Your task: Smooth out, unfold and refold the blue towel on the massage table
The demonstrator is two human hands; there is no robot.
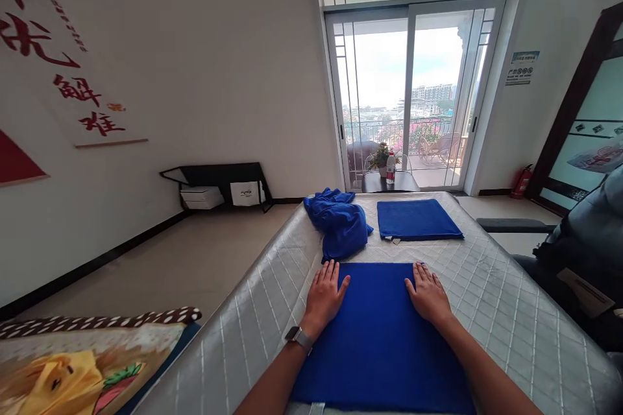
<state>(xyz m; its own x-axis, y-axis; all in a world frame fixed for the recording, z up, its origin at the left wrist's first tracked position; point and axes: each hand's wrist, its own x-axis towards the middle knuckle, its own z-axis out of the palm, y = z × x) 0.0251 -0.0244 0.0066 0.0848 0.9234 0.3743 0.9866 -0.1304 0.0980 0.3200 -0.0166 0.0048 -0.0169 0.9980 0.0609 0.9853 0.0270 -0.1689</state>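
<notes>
A flat blue cloth [379, 337] lies spread in front of me on the quilted mattress [525, 311]. My left hand [326, 292] rests flat on its far left corner, fingers stretched forward. On the far right corner lies my right hand [427, 292], also flat with the fingers out. Just beyond the left hand is a crumpled heap of blue cloth [341, 220]. A folded blue cloth [418, 218] lies neatly past the right hand, with small white tags at its near edge. Another pale tag shows at the near edge of the cloth under my hands.
Behind the mattress stands a small dark table [403, 182] with a water bottle [390, 168] and a potted plant [381, 157]. A black chair [588, 253] is at the right. A patterned blanket [97, 363] lies at lower left, and a black rack [221, 175] sits by the wall.
</notes>
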